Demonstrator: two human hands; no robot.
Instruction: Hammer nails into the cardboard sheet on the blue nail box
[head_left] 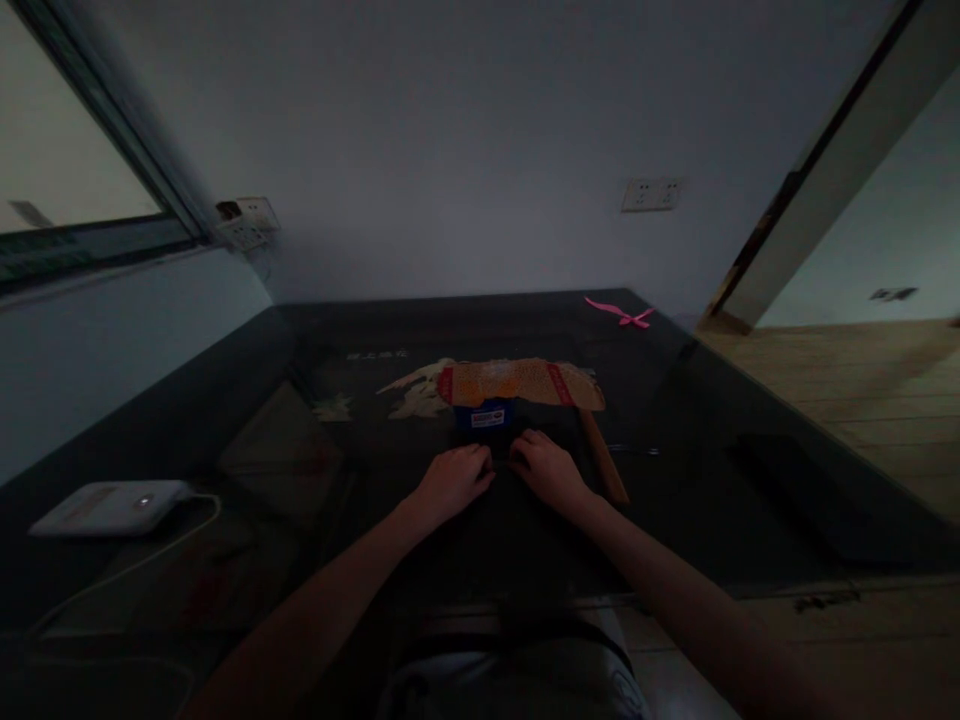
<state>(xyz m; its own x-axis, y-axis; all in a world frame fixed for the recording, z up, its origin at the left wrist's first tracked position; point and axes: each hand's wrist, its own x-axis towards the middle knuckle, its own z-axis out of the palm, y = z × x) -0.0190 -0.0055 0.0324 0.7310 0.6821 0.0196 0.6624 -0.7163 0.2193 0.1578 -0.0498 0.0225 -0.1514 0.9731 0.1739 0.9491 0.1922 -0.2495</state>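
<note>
Blue box (486,414) just beyond the fingers (481,462)

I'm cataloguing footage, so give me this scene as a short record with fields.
Left hand: loosely curled at the dark table; nothing visibly held
Right hand: likewise, beside the left
Nearest both hands: blue item with a white label
Beyond that: orange-brown item with red bands
Right of right hand: wooden handle
Far right corner: pink ribbon
Left side: white device
Light: dim
</note>
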